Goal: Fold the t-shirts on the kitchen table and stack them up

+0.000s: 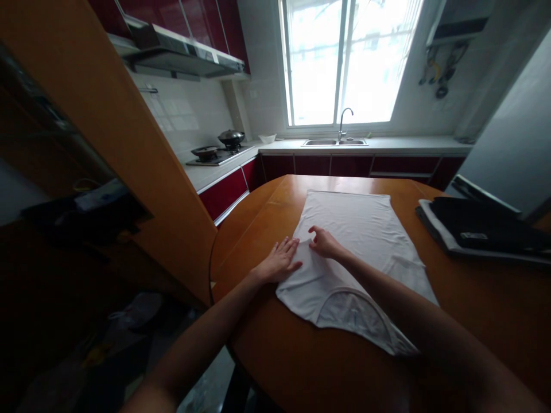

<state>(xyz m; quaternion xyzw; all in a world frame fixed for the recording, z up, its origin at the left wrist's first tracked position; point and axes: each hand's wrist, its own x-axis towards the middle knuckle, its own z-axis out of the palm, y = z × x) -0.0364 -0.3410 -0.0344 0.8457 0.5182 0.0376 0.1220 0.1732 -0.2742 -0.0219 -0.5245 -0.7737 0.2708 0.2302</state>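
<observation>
A white T-shirt (353, 223) lies spread on the wooden table (249, 229), its round neckline towards me and its hem at the far side. My left hand (279, 262) rests flat at the shirt's left edge, fingers spread, partly on the cloth. Just to the right, my right hand (326, 242) is bent over the shirt with its thumb and fingers at a small raised fold of the fabric, which it appears to pinch. My right forearm passes over the shirt and hides part of its right side near the neckline.
Folded dark and grey clothes (477, 226) are stacked at the table's right. Behind the table run a counter with a sink (321, 142) and a stove (219, 156) bearing two pans. A wooden partition (172, 229) stands close on the left.
</observation>
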